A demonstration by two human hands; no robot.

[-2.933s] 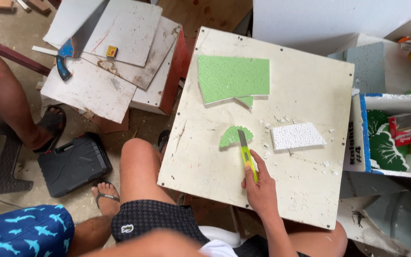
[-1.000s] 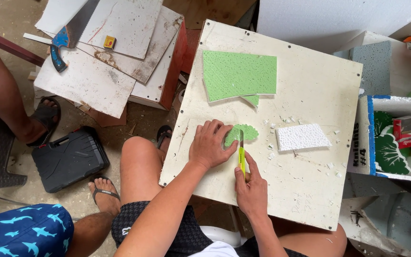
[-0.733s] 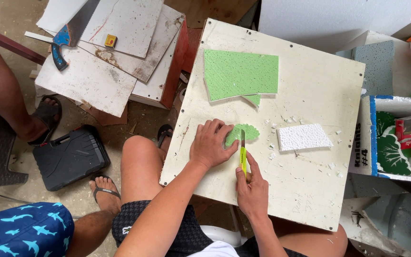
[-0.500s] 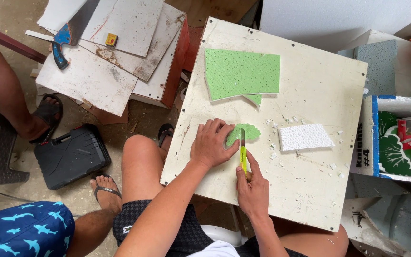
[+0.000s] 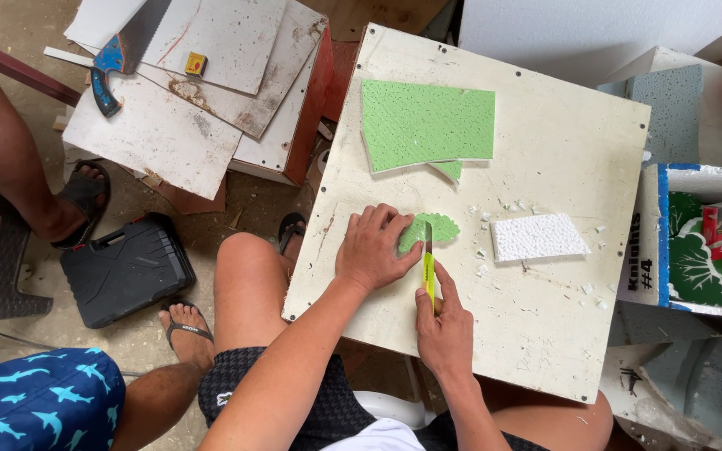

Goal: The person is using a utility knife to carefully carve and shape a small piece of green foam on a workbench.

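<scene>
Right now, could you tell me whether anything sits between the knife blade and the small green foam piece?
Nothing visible does. The yellow knife in the right hand already meets the small green foam piece, which the left hand presses onto the white board.

Soft, even daylight fills the sharp overhead view, brightest toward twelve o'clock, with faint shadows under the hands, no glare, and slight wide-angle stretching at the corners.

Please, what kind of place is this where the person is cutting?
Probably an informal craft or carpentry workshop. A hand saw lies on scrap boards, a black tool case sits on the dusty floor, and foam crumbs cover the work board.
</scene>
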